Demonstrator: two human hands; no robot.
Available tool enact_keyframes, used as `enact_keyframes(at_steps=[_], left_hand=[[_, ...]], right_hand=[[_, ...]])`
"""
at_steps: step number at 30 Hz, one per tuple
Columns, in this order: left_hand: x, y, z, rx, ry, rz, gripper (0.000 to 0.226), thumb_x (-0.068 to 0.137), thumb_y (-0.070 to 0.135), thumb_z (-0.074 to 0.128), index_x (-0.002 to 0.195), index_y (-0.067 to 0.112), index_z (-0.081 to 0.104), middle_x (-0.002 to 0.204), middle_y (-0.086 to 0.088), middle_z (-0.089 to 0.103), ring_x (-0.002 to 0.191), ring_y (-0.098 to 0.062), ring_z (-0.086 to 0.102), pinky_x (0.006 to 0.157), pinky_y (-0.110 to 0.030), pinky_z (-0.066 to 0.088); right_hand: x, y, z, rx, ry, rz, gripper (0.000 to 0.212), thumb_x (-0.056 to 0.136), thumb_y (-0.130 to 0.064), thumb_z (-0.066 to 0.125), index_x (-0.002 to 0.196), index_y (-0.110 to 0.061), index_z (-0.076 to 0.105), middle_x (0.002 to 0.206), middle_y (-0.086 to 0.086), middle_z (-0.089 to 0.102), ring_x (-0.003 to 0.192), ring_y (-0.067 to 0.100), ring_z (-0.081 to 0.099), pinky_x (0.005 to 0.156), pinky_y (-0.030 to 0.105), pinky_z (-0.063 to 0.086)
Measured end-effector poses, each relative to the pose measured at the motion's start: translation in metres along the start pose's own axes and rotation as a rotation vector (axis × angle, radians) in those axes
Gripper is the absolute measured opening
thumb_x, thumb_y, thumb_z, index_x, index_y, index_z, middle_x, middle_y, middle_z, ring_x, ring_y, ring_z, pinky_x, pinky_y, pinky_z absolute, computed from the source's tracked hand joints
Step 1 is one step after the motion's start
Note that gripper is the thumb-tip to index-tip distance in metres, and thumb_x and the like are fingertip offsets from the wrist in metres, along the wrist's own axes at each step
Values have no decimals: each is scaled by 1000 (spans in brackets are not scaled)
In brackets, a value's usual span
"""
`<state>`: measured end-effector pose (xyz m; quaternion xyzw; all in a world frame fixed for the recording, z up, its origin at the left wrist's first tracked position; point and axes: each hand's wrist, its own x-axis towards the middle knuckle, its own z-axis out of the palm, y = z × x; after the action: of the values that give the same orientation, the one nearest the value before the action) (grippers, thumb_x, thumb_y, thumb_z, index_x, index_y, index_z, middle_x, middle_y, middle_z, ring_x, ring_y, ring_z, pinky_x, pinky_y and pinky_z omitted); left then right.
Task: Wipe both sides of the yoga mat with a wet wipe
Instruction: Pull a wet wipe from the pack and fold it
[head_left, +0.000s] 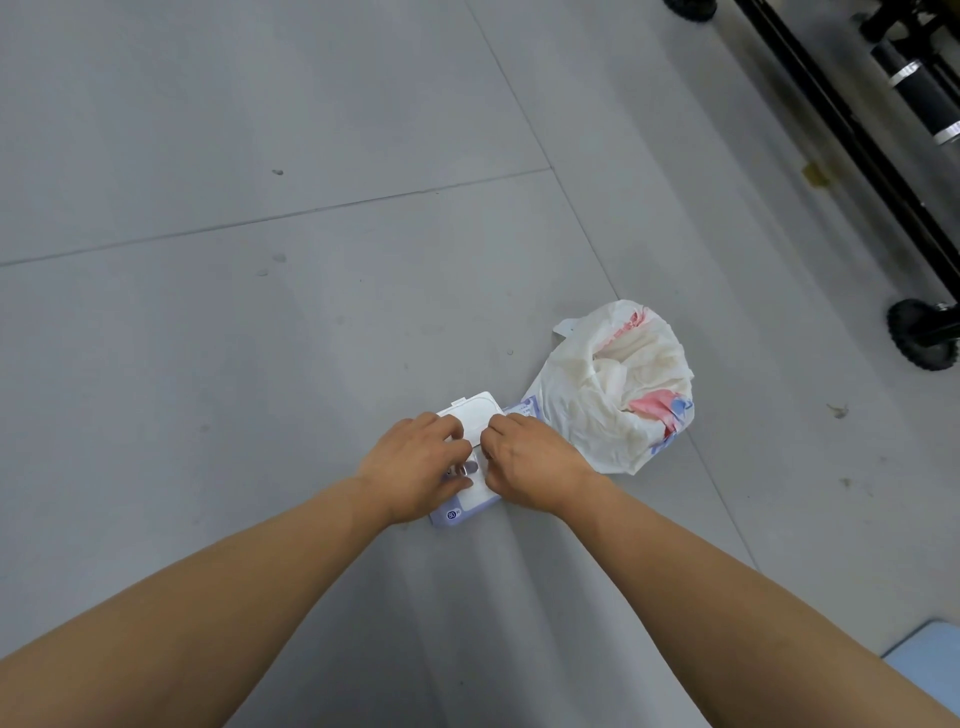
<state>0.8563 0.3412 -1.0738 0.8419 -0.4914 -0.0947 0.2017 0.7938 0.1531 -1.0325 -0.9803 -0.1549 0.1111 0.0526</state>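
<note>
Hands on flat lilac-and-white plastic wet-wipe pack (464, 512) beside crumpled white bag (618, 387): left hand (415, 467) steadying, right hand (530, 462) pinching inside opened lid (470, 410), apparently extracting wipe.

A single head-worn wide-angle camera looked steeply down and forward at the grey floor (260, 312), close above both outstretched forearms. No second view was supplied.
</note>
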Motion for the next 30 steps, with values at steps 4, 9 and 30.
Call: enact_keyframes(at_steps=[4, 9, 30], left_hand=[[1, 3, -4, -7, -4, -16, 27, 75, 40, 86, 76, 22, 66, 94, 3, 64, 74, -25, 61, 57, -33, 49], [2, 4, -6, -7, -35, -40, 27, 74, 41, 86, 76, 23, 66, 94, 4, 64, 75, -25, 61, 57, -34, 49], [13, 21, -15, 20, -192, -216, 25, 88, 50, 68, 97, 27, 66, 118, 7, 55, 106, -22, 53, 87, -35, 39]], right_hand=[[-5, 10, 2, 30, -54, 26, 8, 75, -13, 69, 72, -11, 61, 74, 6, 54, 61, 28, 53, 53, 35, 44], [-2, 5, 0, -79, -95, -4, 21, 58, -3, 76, 59, -16, 59, 64, 0, 48, 54, 23, 48, 48, 29, 35], [-14, 7, -10, 117, -119, -15, 20, 69, -4, 41, 87, -7, 50, 90, 11, 50, 66, 26, 41, 58, 41, 41]])
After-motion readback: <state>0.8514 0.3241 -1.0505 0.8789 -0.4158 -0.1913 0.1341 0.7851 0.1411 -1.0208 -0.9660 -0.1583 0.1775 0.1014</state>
